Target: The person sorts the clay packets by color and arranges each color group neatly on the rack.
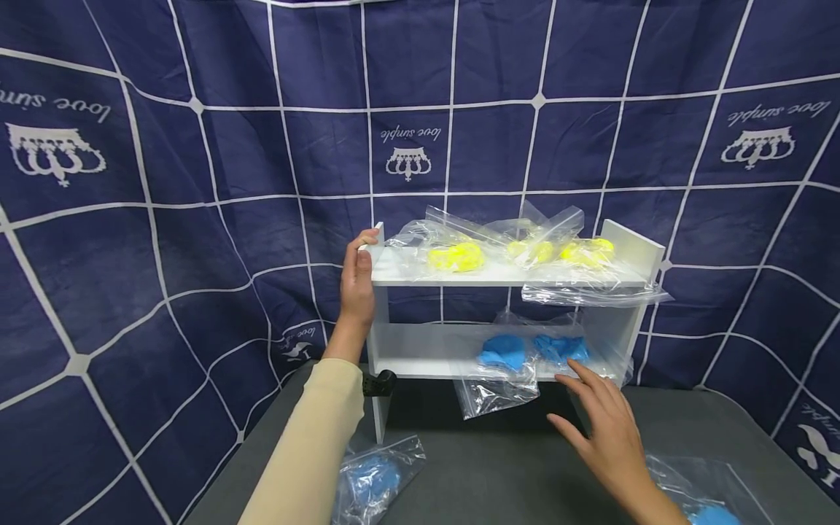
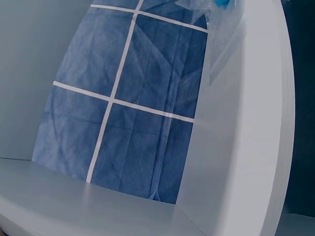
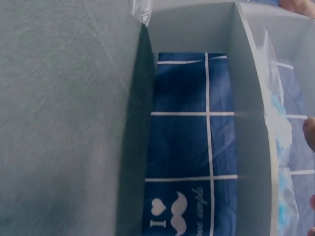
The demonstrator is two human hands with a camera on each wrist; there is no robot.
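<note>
A white two-tier shelf [image 1: 380,293] stands on the table, and my left hand [image 1: 357,284] grips the upper part of its left side panel. My right hand [image 1: 607,430] is held with fingers spread in front of the lower tier, fingertips close to a clear zip bag with a blue lump [image 1: 561,348]. Beside that bag lies another zip bag with a blue lump [image 1: 504,352], its clear end hanging over the shelf edge. Several zip bags with yellow lumps [image 1: 456,257] lie on the top tier. In the right wrist view, fingertips [image 3: 310,132] show beside the bagged blue lumps [image 3: 281,130].
On the dark grey table [image 1: 485,474], a bag with a blue lump [image 1: 374,481] lies front left. Another bagged blue lump [image 1: 714,515] lies at the front right, partly behind my right forearm. A navy checked cloth [image 1: 485,160] hangs behind and around the shelf.
</note>
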